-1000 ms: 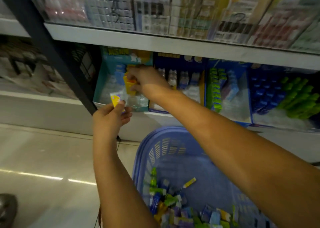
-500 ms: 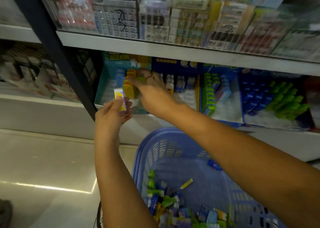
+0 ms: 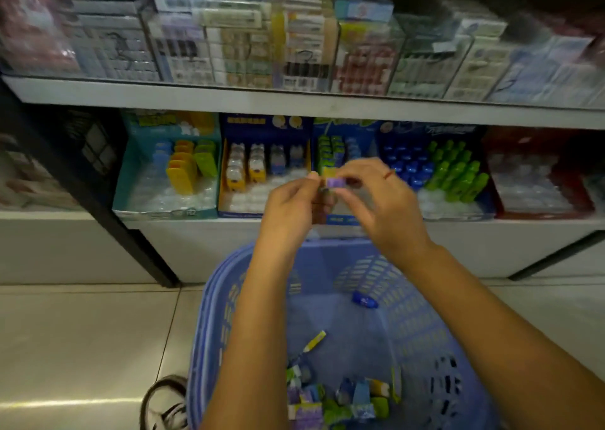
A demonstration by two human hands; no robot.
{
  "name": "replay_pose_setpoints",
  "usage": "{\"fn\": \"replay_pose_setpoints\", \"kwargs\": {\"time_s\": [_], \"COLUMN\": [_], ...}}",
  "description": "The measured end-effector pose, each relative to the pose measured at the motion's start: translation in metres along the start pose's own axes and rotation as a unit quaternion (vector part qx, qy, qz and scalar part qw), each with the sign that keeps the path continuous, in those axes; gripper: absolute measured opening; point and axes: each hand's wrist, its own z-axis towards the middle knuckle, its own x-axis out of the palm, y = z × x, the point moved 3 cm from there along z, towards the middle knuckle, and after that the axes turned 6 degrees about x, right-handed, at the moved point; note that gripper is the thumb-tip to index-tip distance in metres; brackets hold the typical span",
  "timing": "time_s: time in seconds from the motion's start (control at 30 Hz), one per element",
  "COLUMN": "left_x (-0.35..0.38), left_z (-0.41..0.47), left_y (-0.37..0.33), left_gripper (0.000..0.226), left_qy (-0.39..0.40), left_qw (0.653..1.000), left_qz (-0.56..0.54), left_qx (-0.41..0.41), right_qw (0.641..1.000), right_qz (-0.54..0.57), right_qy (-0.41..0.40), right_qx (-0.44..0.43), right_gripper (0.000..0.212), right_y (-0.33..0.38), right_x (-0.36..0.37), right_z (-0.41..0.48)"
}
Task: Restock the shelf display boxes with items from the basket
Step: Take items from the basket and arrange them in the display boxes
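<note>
One head-worn view faces forward and down, close to the shelf (image 3: 491,231), basket (image 3: 209,318) nearest; far upper stock (image 3: 294,46) seems blurred

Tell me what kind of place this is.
Probably a retail shop aisle: a white shelf packed with packaged goods, branded display boxes below it, and a blue basket of loose stock.

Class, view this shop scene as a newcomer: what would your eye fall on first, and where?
First, the two hands mid-picture: the left hand and right hand pinch a small purple packet before the lower shelf. Below them a blue basket holds colourful packets. Behind, yellow items and green bottles stand in display boxes.
</note>
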Motion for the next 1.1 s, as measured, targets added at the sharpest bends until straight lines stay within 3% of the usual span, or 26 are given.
{"fn": "replay_pose_setpoints", "kwargs": {"time_s": [0.1, 0.17, 0.23, 0.37, 0.53, 0.7, 0.83, 1.1], "left_x": [0.014, 0.019, 0.023, 0.026, 0.024, 0.022, 0.021, 0.018], "left_z": [-0.001, 0.001, 0.002, 0.0, 0.003, 0.004, 0.005, 0.006], "left_y": [0.008, 0.019, 0.033, 0.052, 0.052, 0.051, 0.05, 0.049], "left_gripper": [0.034, 0.05, 0.059, 0.067, 0.067, 0.064, 0.062, 0.061], "left_qy": [0.001, 0.049, 0.101, 0.139, 0.125, 0.125, 0.119, 0.12], "left_qw": [0.961, 0.929, 0.914, 0.909, 0.907, 0.914, 0.922, 0.921], "left_qz": [0.238, 0.322, 0.357, 0.368, 0.375, 0.357, 0.341, 0.341], "left_qx": [0.138, 0.175, 0.161, 0.139, 0.148, 0.145, 0.141, 0.147], "right_qw": [0.977, 0.966, 0.965, 0.961, 0.945, 0.924, 0.94, 0.919], "right_qz": [0.055, 0.031, 0.008, 0.024, -0.043, -0.055, -0.058, -0.077], "right_qy": [-0.043, -0.024, -0.011, 0.024, 0.14, 0.218, 0.119, 0.202], "right_qx": [0.199, 0.254, 0.264, 0.275, 0.294, 0.31, 0.315, 0.328], "right_gripper": [0.019, 0.02, 0.018, 0.011, 0.03, 0.032, 0.025, 0.033], "right_y": [-0.044, -0.073, -0.092, -0.116, -0.134, -0.144, -0.152, -0.15], "right_x": [-0.017, -0.017, -0.016, -0.002, 0.023, 0.013, 0.003, 0.023], "right_z": [0.008, 0.013, 0.019, 0.047, 0.081, 0.091, 0.091, 0.095]}}
